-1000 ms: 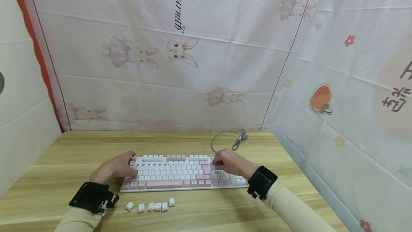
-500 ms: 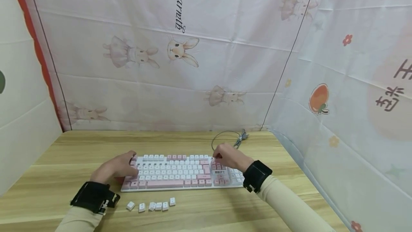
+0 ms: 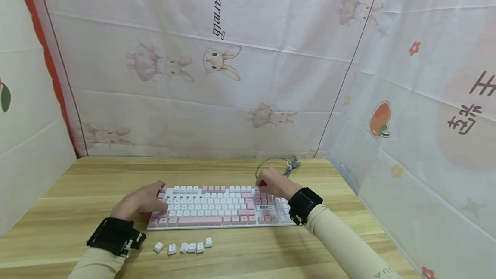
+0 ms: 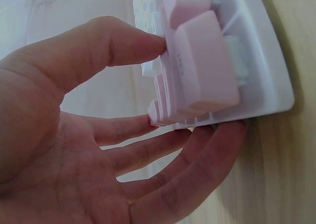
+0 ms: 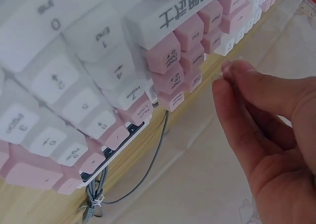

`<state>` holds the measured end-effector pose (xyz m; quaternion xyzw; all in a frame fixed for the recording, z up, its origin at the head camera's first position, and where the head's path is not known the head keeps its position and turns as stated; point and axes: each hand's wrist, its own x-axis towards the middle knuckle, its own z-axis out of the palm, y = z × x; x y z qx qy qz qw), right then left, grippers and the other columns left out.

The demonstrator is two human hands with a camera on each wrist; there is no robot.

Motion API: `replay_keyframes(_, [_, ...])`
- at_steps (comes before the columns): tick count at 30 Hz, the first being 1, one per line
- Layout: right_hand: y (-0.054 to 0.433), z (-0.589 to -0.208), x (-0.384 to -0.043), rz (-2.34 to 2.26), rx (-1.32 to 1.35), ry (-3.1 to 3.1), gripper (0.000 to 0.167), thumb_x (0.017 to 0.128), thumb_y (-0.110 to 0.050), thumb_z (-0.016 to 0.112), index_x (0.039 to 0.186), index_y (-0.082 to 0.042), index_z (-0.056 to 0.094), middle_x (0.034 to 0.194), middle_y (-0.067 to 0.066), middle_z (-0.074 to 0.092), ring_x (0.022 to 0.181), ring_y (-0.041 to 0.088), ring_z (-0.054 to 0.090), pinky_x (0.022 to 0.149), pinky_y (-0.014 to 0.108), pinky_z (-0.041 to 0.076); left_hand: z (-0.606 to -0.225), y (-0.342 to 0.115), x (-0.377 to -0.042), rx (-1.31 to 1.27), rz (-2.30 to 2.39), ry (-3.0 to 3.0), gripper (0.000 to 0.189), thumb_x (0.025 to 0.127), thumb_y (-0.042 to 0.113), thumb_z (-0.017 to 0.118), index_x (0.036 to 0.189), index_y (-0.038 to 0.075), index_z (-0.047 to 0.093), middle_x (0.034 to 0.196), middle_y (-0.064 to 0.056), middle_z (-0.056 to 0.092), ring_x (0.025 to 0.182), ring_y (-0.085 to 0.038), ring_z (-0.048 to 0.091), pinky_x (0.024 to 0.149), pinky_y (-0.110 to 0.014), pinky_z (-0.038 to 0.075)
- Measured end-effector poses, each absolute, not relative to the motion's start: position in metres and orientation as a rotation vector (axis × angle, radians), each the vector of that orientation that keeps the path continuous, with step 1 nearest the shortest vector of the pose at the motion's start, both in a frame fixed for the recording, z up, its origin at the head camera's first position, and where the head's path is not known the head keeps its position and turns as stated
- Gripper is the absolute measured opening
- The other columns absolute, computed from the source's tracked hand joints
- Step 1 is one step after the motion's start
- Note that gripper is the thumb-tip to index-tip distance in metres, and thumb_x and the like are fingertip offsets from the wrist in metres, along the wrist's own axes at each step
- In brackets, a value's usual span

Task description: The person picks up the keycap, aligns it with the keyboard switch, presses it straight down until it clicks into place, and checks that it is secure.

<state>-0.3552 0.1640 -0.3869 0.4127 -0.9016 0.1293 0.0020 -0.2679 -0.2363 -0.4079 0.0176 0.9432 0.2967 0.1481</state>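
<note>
The keyboard [image 3: 209,207] lies across the table [image 3: 116,171], from the left hand to beneath and past the right hand. The left hand [image 3: 139,200] grips its left end, thumb above the pink keys and fingers curled against the side. The right hand [image 3: 273,183], at the far edge, has thumb and fingertips closed in a narrow pinch on a small pinkish piece [image 5: 227,70], apparently a keycap; its legend is hidden.

Probable faults:

1. Dropped piece. The pinch covers little of it; a slip could send it over the far edge, toward the cable [image 3: 288,168] just beyond the right hand.
2. Shifted keyboard. Should the left hand relax, sideways force from the right could slide or turn the board.
3. Scattered keycaps. Six loose white keycaps [image 3: 184,248] lie on the near side, between the hands and closer to the left; a low sleeve could sweep them.
</note>
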Motion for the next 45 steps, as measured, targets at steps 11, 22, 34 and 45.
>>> replay_keyframes(11, [0.156,-0.391,-0.362,0.307,1.257,-2.841,0.009,0.086,0.004,0.076,0.089,-0.003,0.081,0.089,0.009,0.078,0.08,0.016,0.07,0.074,0.026,0.057,-0.407,-0.235,-0.268,0.047,0.854,2.707,0.089,0.084,0.019,0.074,0.153,-0.013,0.027,0.151,-0.043,0.037,0.127,-0.048,0.052,0.102,-0.06,0.048])
replay_keyframes(22, [0.149,-0.399,-0.367,0.259,1.239,-2.864,0.011,0.086,0.004,0.076,0.089,-0.006,0.081,0.089,0.007,0.079,0.081,0.014,0.07,0.075,0.026,0.058,-0.404,-0.233,-0.264,0.034,0.869,2.692,0.09,0.086,0.018,0.074,0.154,-0.013,0.024,0.152,-0.044,0.033,0.128,-0.049,0.05,0.106,-0.063,0.044])
replay_keyframes(34, [0.148,-0.4,-0.37,0.281,1.236,-2.885,0.012,0.087,0.003,0.076,0.093,-0.005,0.081,0.093,0.007,0.079,0.084,0.014,0.07,0.079,0.029,0.058,-0.403,-0.233,-0.264,0.052,0.857,2.711,0.089,0.084,0.018,0.074,0.153,-0.013,0.026,0.151,-0.044,0.036,0.135,-0.056,0.044,0.11,-0.067,0.039])
replay_keyframes(45, [0.149,-0.403,-0.374,0.297,1.249,-2.869,0.014,0.085,0.006,0.075,0.088,-0.006,0.082,0.088,0.004,0.078,0.079,0.011,0.066,0.076,0.027,0.057,-0.404,-0.233,-0.265,0.041,0.847,2.711,0.089,0.084,0.019,0.073,0.153,-0.013,0.026,0.152,-0.043,0.035,0.134,-0.053,0.046,0.109,-0.067,0.04])
